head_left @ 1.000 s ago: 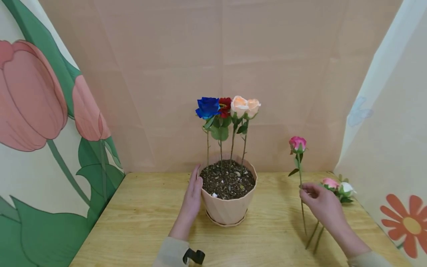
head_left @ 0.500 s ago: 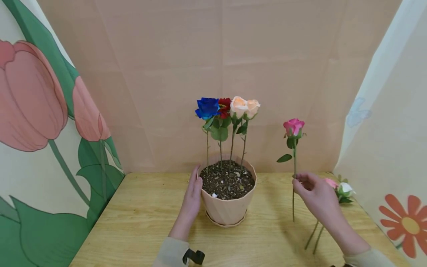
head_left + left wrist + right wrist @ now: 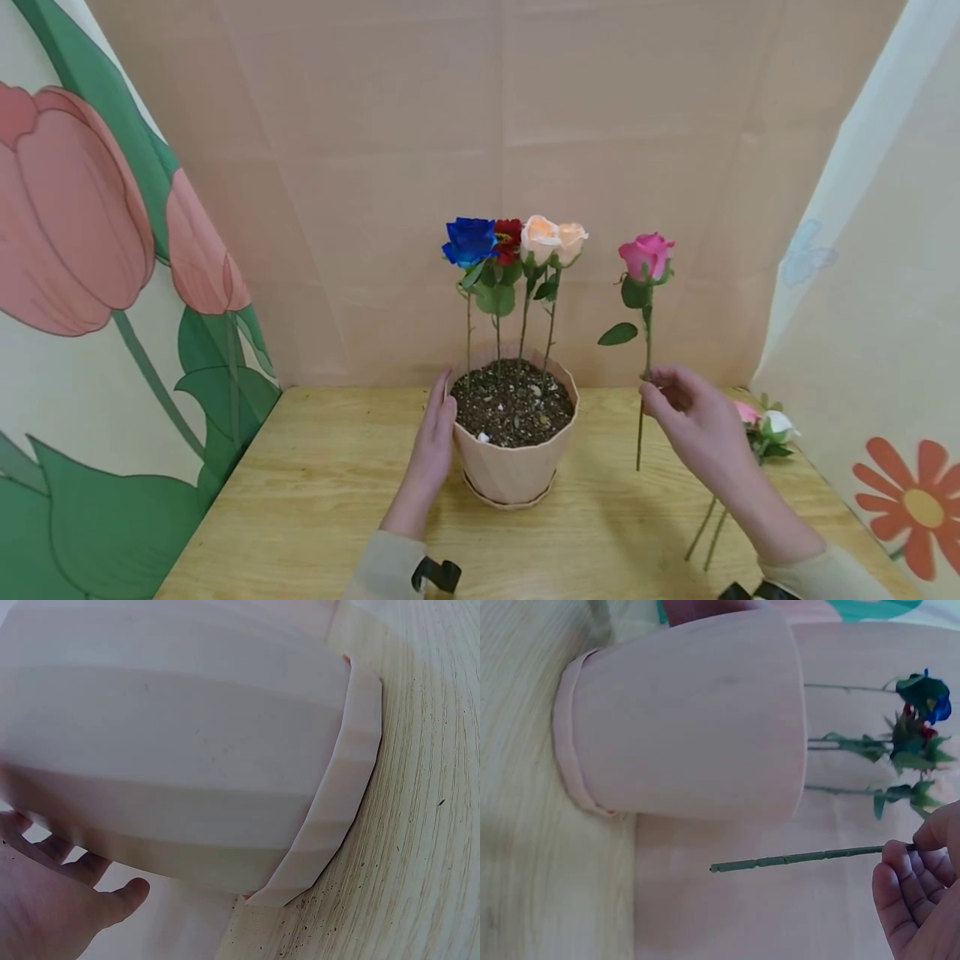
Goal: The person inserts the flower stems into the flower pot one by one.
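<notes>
A pale pink flowerpot [image 3: 510, 475] full of dark soil [image 3: 517, 417] stands on its saucer [image 3: 337, 802]. My left hand [image 3: 433, 429] rests along the pot's left side, fingers extended. Out of the soil rise a blue rose [image 3: 470, 242], a red flower [image 3: 507, 239] and two peach roses [image 3: 540, 239], all upright. To the right of the pot, my right hand [image 3: 697, 425] pinches the stem of a hot-pink rose [image 3: 647, 254] between thumb and fingers. Its bloom points up, and in the right wrist view the bare lower stem [image 3: 795, 859] hangs free beside the pot.
On the wooden table [image 3: 315, 500], to the right, lie a light pink flower [image 3: 746, 412] and a white flower [image 3: 778, 423], partly behind the right hand. A pinkish backdrop [image 3: 375, 167] closes off the back, with printed floral panels at both sides.
My right hand has carried the hot-pink rose up and leftward, toward the pot, its stem end rising off the table. The left hand and the pot have stayed in place.
</notes>
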Available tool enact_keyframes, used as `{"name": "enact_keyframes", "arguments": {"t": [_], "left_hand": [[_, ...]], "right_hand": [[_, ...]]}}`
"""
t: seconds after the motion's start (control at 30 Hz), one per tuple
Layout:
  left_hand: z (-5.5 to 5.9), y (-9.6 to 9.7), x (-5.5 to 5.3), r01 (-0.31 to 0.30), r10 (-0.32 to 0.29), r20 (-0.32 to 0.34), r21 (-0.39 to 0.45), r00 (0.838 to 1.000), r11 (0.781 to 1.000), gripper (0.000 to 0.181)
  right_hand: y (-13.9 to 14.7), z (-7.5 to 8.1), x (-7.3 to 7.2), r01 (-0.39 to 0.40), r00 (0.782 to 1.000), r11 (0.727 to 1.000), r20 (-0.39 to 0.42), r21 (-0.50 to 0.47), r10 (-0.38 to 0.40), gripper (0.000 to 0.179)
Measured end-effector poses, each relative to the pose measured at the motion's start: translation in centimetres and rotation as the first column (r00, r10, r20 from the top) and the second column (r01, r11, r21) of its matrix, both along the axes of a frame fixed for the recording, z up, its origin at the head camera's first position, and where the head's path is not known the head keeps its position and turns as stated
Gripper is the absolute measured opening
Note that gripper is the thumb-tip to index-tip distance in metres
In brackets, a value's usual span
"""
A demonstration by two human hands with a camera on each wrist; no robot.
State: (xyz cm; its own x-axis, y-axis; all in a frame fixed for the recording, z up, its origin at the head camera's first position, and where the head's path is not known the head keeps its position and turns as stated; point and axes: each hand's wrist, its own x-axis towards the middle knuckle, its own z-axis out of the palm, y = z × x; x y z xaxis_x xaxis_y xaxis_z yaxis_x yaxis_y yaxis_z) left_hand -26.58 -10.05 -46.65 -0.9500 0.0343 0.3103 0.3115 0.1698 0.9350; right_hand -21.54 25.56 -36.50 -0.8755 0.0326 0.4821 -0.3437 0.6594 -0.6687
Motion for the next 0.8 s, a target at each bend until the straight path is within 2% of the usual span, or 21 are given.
{"name": "enact_keyframes", "arguments": {"t": [0.3, 0.63, 0.8], "left_hand": [[-0.1, -0.1, -0.1, 0.009, -0.009, -0.003, 0.011, 1.000, 1.000, 0.057], [-0.3, -0.1, -0.4, 0.006, -0.006, -0.007, 0.007, 1.000, 1.000, 0.057], [-0.3, -0.1, -0.2, 0.009, -0.009, -0.005, 0.012, 1.000, 1.000, 0.057]], "right_hand": [[-2.6, 2.0, 0.0, -0.088, 0.994, 0.995, -0.076, -0.055, 0.084, 0.015], [-5.8, 4.0, -0.9, -0.206, 0.971, 0.971, -0.147, -0.117, 0.189, 0.011], [-7.5, 4.5, -1.6, -0.233, 0.962, 0.965, -0.173, -0.120, 0.211, 0.012]]}}
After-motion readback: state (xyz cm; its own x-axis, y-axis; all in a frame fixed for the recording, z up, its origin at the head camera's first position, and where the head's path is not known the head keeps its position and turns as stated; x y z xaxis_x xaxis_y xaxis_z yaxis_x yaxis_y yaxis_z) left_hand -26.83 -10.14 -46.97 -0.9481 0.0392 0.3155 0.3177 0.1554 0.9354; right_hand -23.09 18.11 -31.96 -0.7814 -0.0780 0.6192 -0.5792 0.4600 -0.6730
